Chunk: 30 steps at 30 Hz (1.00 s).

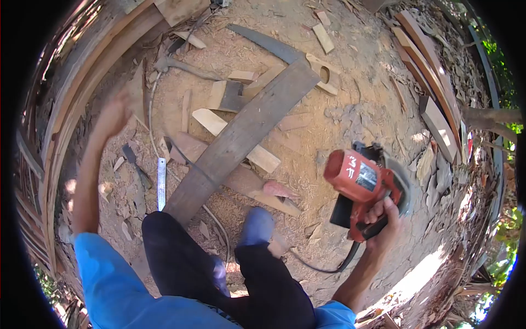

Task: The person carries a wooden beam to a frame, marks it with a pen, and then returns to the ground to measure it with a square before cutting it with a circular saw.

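My right hand (381, 222) is wrapped around the rear handle of a red circular saw (359, 178), held to the right of the plank. Its dark cord (329, 270) trails from the handle toward my feet. On the left, my left hand (116, 112) is stretched out over the ground, smeared by motion, so its fingers cannot be made out. A long grey-brown plank (246, 134) slants between my knee and the far middle, resting across smaller wood pieces. Nearest my left arm lie a metal ruler (161, 183) and a dark chisel-like tool (136, 164).
A handsaw blade (268, 43) lies beyond the plank, beside a wood piece with an oval hole (327, 74). A wooden-handled tool (189, 67) rests upper left. Long boards (93, 71) line the left; stacked timber (430, 71) lies right. A cable (152, 104) crosses the ground.
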Available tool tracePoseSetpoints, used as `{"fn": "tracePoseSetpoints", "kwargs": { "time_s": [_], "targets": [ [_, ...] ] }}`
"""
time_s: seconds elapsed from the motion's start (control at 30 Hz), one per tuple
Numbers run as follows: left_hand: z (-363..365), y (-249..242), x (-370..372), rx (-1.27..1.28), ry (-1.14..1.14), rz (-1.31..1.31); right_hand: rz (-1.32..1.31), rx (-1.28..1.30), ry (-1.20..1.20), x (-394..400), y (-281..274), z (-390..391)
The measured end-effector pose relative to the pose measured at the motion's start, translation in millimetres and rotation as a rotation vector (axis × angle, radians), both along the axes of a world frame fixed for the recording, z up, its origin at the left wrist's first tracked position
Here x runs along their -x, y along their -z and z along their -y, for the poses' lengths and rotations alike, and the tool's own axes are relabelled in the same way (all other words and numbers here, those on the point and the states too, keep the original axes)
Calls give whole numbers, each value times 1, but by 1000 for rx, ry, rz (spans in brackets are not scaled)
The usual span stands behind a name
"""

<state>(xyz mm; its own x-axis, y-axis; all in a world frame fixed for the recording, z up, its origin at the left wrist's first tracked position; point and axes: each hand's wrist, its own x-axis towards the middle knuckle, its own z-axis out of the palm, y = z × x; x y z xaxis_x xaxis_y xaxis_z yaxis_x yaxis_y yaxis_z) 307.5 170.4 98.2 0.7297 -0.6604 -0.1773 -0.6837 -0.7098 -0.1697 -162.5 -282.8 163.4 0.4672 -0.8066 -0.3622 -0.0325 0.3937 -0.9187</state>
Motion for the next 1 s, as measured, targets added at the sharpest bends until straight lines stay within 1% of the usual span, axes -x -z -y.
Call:
{"fn": "tracePoseSetpoints", "kwargs": {
  "time_s": [0.07,0.1,0.13,0.17,0.2,0.23,0.3,0.4,0.47,0.53,0.6,0.67,0.73,0.8,0.83,0.93,1.0],
  "targets": [
    [25,-22,56,386,-169,-390,-5,-49,22,12,7,-19],
    [46,-26,90,444,-228,-343,-20,-82,18,19,12,-26],
    [71,-29,123,511,-231,-323,-33,-113,12,22,16,-32],
    [77,1,136,604,-142,-462,-131,-49,2,21,18,-41],
    [122,-14,159,173,303,-377,-166,-36,-25,24,25,-47],
    [144,-2,190,420,222,-430,-211,-31,-46,29,32,-52],
    [186,29,215,479,584,-368,-258,-28,-72,37,42,-63],
    [212,37,188,615,425,-162,-269,-25,-84,46,50,-64],
    [204,22,186,809,-316,-426,-299,-59,-75,60,54,-64],
    [160,65,170,605,-516,-539,-282,-102,-35,66,61,-61],
    [120,84,189,743,-610,-401,-281,-116,-10,69,59,-61],
    [70,99,208,778,-676,-123,-275,-141,29,69,63,-58],
    [38,110,232,667,-884,-303,-293,-152,39,73,66,-56],
    [6,132,244,466,-799,-450,-303,-135,21,73,70,-52],
    [1,136,245,374,-755,-518,-312,-153,10,72,68,-51],
    [-6,146,240,458,-783,-654,-323,-143,-9,70,69,-48],
    [-6,148,241,424,-846,-660,-358,-137,-21,71,66,-46]
  ]
}}
